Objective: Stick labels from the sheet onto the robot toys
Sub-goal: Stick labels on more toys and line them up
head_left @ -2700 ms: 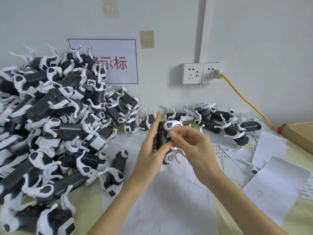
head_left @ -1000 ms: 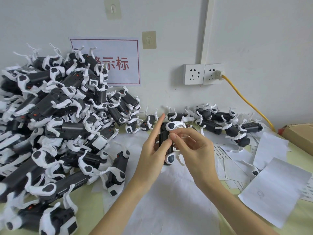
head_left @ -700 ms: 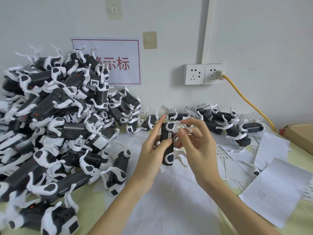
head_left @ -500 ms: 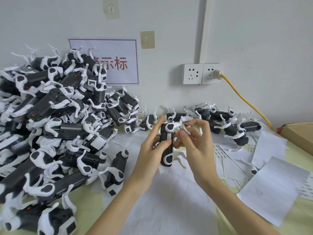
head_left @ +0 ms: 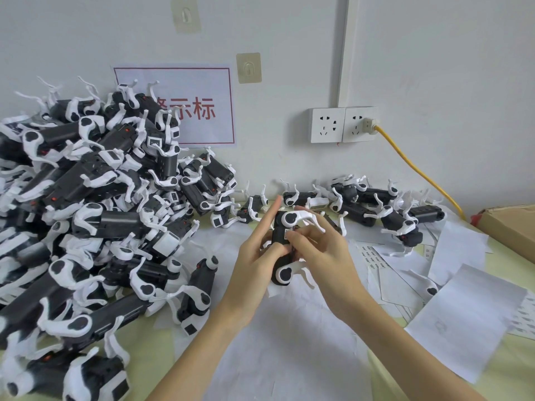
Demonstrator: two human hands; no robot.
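Observation:
A black robot toy (head_left: 280, 240) with white legs is held upright above the white paper, in front of me. My left hand (head_left: 254, 257) grips its left side, thumb across the body and index finger pointing straight up. From the right, my right hand (head_left: 321, 253) closes on the toy: its thumb presses the body beside a small white label (head_left: 286, 234) and its fingers curl behind. Label sheets (head_left: 373, 257) with printed rows lie on the table to the right.
A big heap of robot toys (head_left: 95, 215) fills the left side. A row of toys (head_left: 373, 206) lies along the wall at the back. Loose white backing papers (head_left: 466, 316) lie at right, a cardboard box (head_left: 512, 227) at far right. A yellow cable (head_left: 417, 172) runs from the wall socket.
My right hand left the toy's upper end, spread its fingers, then came down with its thumb on the body. A small white label now shows there. My left hand kept its grip.

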